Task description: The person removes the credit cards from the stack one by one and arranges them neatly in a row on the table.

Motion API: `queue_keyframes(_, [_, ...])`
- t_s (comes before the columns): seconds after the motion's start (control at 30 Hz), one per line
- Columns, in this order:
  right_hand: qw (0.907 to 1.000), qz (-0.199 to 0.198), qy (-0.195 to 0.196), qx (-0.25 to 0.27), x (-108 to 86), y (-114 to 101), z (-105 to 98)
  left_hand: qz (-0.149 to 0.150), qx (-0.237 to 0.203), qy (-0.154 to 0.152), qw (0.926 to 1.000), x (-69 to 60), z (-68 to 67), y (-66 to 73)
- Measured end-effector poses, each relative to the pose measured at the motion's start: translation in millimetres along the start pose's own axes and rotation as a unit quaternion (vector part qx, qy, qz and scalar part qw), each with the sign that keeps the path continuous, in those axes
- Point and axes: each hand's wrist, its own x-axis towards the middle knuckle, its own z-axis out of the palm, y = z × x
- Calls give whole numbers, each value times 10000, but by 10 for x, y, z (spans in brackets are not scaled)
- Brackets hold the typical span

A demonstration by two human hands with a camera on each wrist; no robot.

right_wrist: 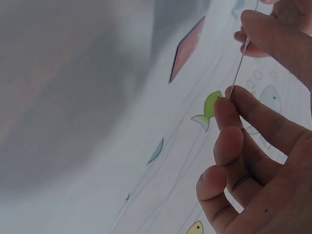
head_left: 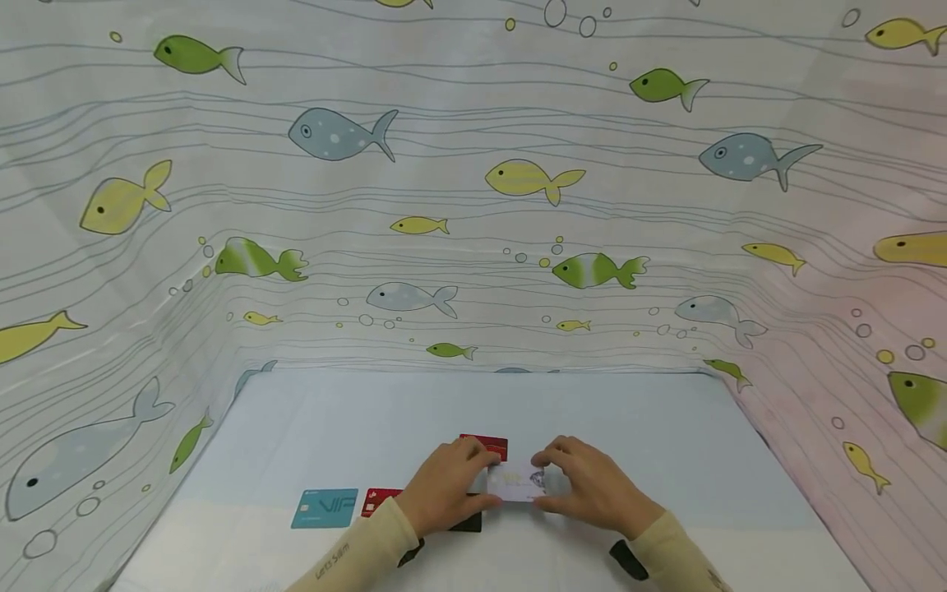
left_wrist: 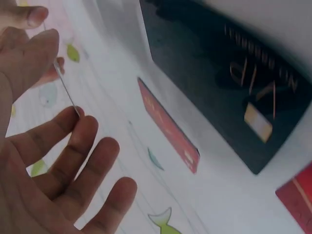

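Both hands hold a pale, whitish card [head_left: 514, 485] with a dark figure printed near its right end. My left hand [head_left: 450, 485] pinches the left side between thumb and fingers, and my right hand [head_left: 595, 487] grips the right side likewise. Seen edge-on in the left wrist view, the pale card [left_wrist: 67, 90] is a thin line raised off the table. Behind it lies a red card [head_left: 490, 446]. A black card [head_left: 468, 522] lies beneath my left hand and forearm, partly hidden; the left wrist view shows the black card [left_wrist: 219, 92] with a gold chip.
Left of the hands, a teal card [head_left: 325, 508] marked VIP lies beside another red card [head_left: 379, 498], which the left arm partly covers. The white table [head_left: 629, 419] is bordered by fish-patterned curtain walls [head_left: 473, 271] at the back and sides.
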Motion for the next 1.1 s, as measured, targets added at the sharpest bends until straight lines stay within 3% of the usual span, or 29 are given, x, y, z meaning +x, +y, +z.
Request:
queue_keyframes(0.27, [9997,-188,-176,34,-89,-36,83,-198,98,-172,9996,-91,48,111])
queue_keyframes(0.57, [9991,-282,-330,-24,-181,-19,181,-138,380,-456,9981,-118,136,196])
queue_keyframes(0.87, [9981,-189,-586,100,-175,-6,243,-243,331,-797,9960,-112,205,190])
queue_keyframes(1.1, [9978,-134,-641,36,-187,2,288,-235,437,-797,9956,-118,227,184])
